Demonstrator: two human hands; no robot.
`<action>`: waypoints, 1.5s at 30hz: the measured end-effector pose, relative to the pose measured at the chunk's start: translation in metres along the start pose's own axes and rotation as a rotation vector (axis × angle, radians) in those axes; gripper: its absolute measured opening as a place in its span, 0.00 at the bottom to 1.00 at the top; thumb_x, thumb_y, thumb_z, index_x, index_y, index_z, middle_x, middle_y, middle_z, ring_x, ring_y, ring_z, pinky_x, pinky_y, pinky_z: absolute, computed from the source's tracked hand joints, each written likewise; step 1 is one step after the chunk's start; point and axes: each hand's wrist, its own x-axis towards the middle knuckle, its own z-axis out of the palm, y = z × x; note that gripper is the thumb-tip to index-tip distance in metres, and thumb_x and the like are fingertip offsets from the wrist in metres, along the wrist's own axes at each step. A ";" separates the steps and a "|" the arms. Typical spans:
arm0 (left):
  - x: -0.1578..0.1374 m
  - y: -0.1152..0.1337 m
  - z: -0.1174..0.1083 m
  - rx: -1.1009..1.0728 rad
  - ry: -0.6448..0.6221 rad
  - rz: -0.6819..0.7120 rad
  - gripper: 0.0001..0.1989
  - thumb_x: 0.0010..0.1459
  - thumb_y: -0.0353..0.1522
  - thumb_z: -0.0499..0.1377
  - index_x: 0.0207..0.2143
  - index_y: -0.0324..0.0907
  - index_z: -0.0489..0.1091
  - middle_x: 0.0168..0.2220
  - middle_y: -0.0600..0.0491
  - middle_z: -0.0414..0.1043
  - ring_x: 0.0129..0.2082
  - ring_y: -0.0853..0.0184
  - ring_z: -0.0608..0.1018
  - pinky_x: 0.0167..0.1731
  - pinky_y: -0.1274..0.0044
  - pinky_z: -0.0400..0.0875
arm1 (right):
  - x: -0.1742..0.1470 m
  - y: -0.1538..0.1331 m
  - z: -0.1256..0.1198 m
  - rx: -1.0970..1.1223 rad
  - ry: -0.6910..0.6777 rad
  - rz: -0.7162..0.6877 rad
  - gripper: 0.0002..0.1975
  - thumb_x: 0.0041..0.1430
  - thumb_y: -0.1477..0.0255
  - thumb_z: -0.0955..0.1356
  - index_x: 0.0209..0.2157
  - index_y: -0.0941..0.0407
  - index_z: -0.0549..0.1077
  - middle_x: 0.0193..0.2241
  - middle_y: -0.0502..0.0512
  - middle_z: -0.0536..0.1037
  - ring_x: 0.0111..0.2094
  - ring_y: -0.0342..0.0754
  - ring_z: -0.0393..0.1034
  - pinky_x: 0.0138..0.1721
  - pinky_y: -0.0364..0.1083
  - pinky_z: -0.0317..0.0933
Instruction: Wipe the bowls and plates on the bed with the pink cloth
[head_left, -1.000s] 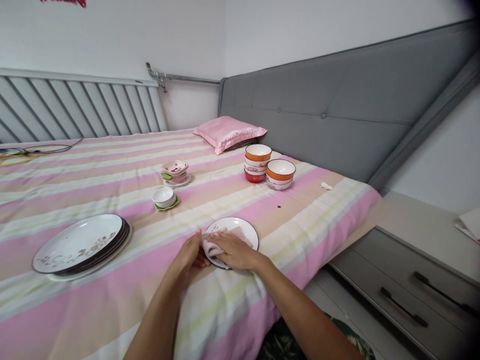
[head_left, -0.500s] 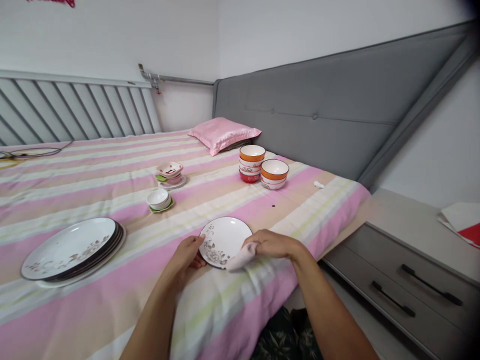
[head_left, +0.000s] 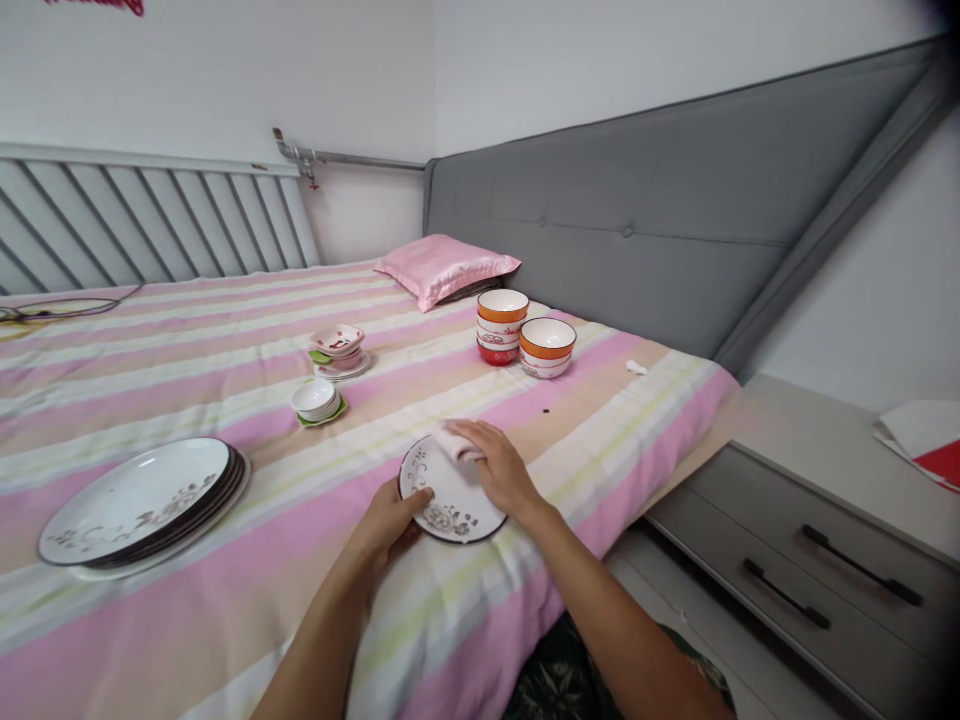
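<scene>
A round white plate (head_left: 450,500) with a dark rim and brown flower pattern is held over the near part of the bed. My left hand (head_left: 395,518) grips its left edge, thumb on top and the other fingers underneath. My right hand (head_left: 499,465) presses a pale pink cloth (head_left: 455,441) against the plate's far rim. To the left lies a stack of larger plates (head_left: 142,497) with a similar flower pattern.
Stacked bowls (head_left: 503,327) and a second bowl stack (head_left: 547,350) stand toward the headboard (head_left: 615,200). Small white dishes (head_left: 315,400) and patterned dishes (head_left: 337,342) sit mid-bed. A pink pillow (head_left: 448,268) lies behind; a drawer cabinet (head_left: 795,540) is at right.
My right hand has carried the cloth from the plate's near right edge up to its far edge. The left thumb has moved further onto the plate, and the flower pattern sits slightly turned.
</scene>
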 end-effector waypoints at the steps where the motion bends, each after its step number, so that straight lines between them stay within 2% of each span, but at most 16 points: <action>1: 0.000 0.000 0.001 -0.025 -0.023 0.055 0.25 0.45 0.38 0.63 0.45 0.37 0.67 0.26 0.51 0.75 0.24 0.67 0.76 0.25 0.77 0.68 | -0.002 -0.003 0.006 -0.061 -0.004 -0.026 0.32 0.48 0.84 0.56 0.56 0.53 0.66 0.56 0.50 0.66 0.59 0.44 0.54 0.62 0.50 0.45; 2: 0.000 0.000 0.002 -0.043 -0.044 0.116 0.27 0.45 0.37 0.63 0.48 0.37 0.65 0.34 0.48 0.77 0.32 0.63 0.78 0.31 0.75 0.70 | -0.003 -0.007 0.012 -0.117 -0.013 -0.048 0.33 0.49 0.84 0.57 0.57 0.53 0.64 0.58 0.50 0.65 0.61 0.45 0.51 0.63 0.51 0.43; 4: 0.002 0.000 0.002 -0.047 -0.064 0.237 0.29 0.45 0.36 0.62 0.51 0.36 0.65 0.46 0.43 0.74 0.44 0.57 0.76 0.42 0.71 0.70 | -0.006 -0.013 0.020 -0.217 -0.035 -0.085 0.32 0.52 0.83 0.58 0.58 0.51 0.62 0.61 0.50 0.60 0.63 0.47 0.45 0.63 0.52 0.44; 7: 0.003 0.000 0.003 0.027 -0.042 0.337 0.26 0.47 0.34 0.60 0.50 0.35 0.66 0.52 0.42 0.70 0.51 0.54 0.72 0.47 0.67 0.67 | -0.009 -0.015 0.029 -0.345 -0.085 -0.156 0.29 0.59 0.80 0.57 0.60 0.46 0.59 0.63 0.48 0.54 0.65 0.50 0.39 0.61 0.54 0.45; 10: 0.001 0.002 0.005 0.092 -0.055 0.420 0.24 0.50 0.35 0.59 0.49 0.35 0.67 0.53 0.42 0.69 0.53 0.54 0.70 0.51 0.66 0.64 | -0.010 -0.010 0.030 -0.429 -0.098 -0.188 0.26 0.63 0.78 0.56 0.61 0.45 0.56 0.64 0.49 0.52 0.65 0.51 0.38 0.61 0.55 0.46; 14: -0.002 0.004 0.006 0.147 -0.076 0.505 0.25 0.54 0.37 0.57 0.53 0.37 0.63 0.55 0.43 0.66 0.54 0.56 0.69 0.52 0.68 0.63 | -0.010 -0.004 0.024 -0.484 -0.067 -0.153 0.26 0.65 0.75 0.55 0.62 0.45 0.52 0.65 0.48 0.47 0.66 0.51 0.37 0.61 0.54 0.46; 19: 0.000 0.003 0.006 0.125 -0.055 0.453 0.32 0.52 0.42 0.59 0.56 0.37 0.60 0.54 0.41 0.67 0.51 0.55 0.72 0.48 0.69 0.67 | -0.010 0.003 0.013 -0.524 -0.016 -0.017 0.28 0.63 0.78 0.56 0.62 0.44 0.51 0.65 0.48 0.48 0.65 0.53 0.40 0.60 0.55 0.48; 24: 0.003 0.000 0.009 0.074 -0.019 0.400 0.32 0.53 0.44 0.57 0.57 0.35 0.59 0.54 0.40 0.67 0.52 0.54 0.71 0.46 0.69 0.68 | -0.012 0.012 0.003 -0.541 -0.040 0.112 0.29 0.61 0.81 0.55 0.61 0.46 0.55 0.63 0.52 0.53 0.63 0.53 0.47 0.59 0.55 0.51; 29: 0.007 -0.004 0.010 0.037 0.136 0.404 0.30 0.55 0.44 0.54 0.54 0.35 0.62 0.52 0.41 0.69 0.51 0.54 0.71 0.46 0.68 0.68 | -0.016 0.014 -0.001 -0.555 -0.087 0.164 0.28 0.60 0.83 0.55 0.59 0.49 0.60 0.62 0.55 0.56 0.62 0.54 0.51 0.58 0.54 0.53; 35: 0.010 0.000 0.000 -0.020 0.446 0.427 0.27 0.55 0.42 0.54 0.53 0.35 0.64 0.50 0.42 0.70 0.48 0.57 0.73 0.45 0.70 0.68 | -0.020 0.007 0.006 -0.492 -0.158 0.146 0.26 0.61 0.81 0.56 0.58 0.50 0.63 0.61 0.54 0.57 0.61 0.51 0.54 0.59 0.52 0.52; 41: 0.007 0.005 -0.008 0.019 0.656 0.508 0.25 0.57 0.41 0.52 0.54 0.38 0.64 0.49 0.44 0.70 0.47 0.60 0.73 0.45 0.72 0.67 | -0.023 -0.006 0.018 -0.378 -0.215 0.070 0.23 0.61 0.77 0.58 0.57 0.50 0.65 0.60 0.54 0.60 0.59 0.49 0.58 0.58 0.49 0.53; 45: 0.005 0.007 -0.010 0.060 0.785 0.522 0.25 0.57 0.42 0.51 0.52 0.38 0.65 0.46 0.44 0.72 0.44 0.60 0.73 0.43 0.72 0.68 | -0.024 -0.017 0.014 -0.168 -0.298 0.031 0.25 0.58 0.80 0.58 0.56 0.50 0.65 0.59 0.52 0.61 0.59 0.45 0.57 0.59 0.47 0.52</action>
